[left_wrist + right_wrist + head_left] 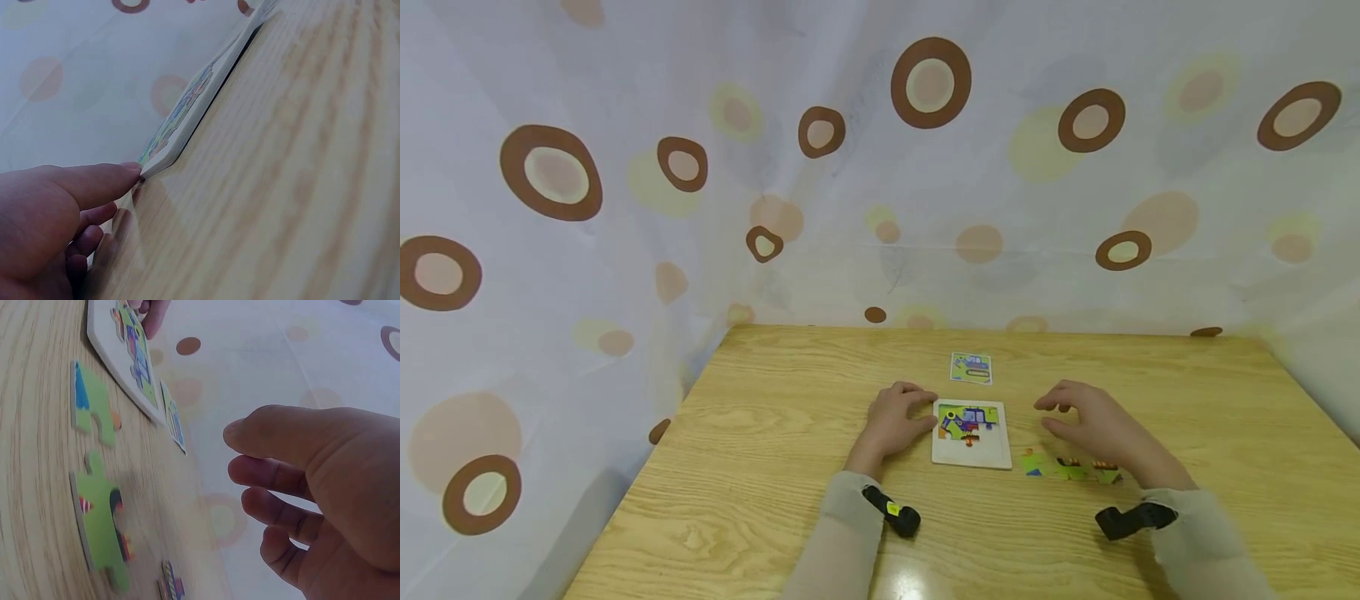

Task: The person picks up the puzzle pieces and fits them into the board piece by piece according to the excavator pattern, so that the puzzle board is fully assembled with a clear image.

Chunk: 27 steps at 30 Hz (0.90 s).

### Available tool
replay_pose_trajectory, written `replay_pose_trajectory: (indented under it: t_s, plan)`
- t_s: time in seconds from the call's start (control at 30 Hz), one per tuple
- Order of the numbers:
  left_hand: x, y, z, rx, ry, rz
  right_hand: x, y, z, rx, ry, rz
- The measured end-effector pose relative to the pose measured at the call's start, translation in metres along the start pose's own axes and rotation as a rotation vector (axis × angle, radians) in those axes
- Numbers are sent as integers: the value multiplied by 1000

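A white-framed jigsaw puzzle board [972, 454] lies on the table, its upper part filled with pieces picturing a purple vehicle. At its left edge rests my left hand [895, 421]. In the left wrist view the straight thumb [106, 182] touches the frame's corner, and the other fingers are loosely bent. My right hand [1093, 421] hovers right of the board, fingers slightly bent and apart from the thumb, holding nothing. Below it lie loose puzzle pieces: a green one with a blue corner [1032, 463], a green one with dark marks [1071, 469] and another [1107, 472] partly beside the wrist.
Behind the board lies a small picture card [972, 367] with a similar vehicle. The wooden table [760, 400] ends at a wall covering [850, 200] patterned with brown rings. Black straps with cameras sit on both wrists.
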<state>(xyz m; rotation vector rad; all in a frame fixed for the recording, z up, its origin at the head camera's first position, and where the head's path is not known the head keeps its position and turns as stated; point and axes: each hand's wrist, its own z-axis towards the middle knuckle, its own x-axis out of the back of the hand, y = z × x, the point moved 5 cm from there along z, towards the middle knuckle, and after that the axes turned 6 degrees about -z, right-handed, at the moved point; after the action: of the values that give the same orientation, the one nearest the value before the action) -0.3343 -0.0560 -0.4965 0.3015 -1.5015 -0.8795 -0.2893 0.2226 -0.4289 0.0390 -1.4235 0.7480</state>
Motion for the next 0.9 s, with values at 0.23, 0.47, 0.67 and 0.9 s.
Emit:
replay_pose_trajectory:
  t_s: [0.23,0.47,0.67,0.9]
  plan:
    - [-1,-1,-1,7,-4,-4,6,13,-15,-1,28,-13]
    - [-1,-2,1,5,0,-2,11,30,-30,-37,29,-28]
    - [-2,-3,2,15,1,-4,13,42,-38,-47,22,-44]
    - [-2,-2,1,22,4,-12,12,53,-45,-79,-20,-41]
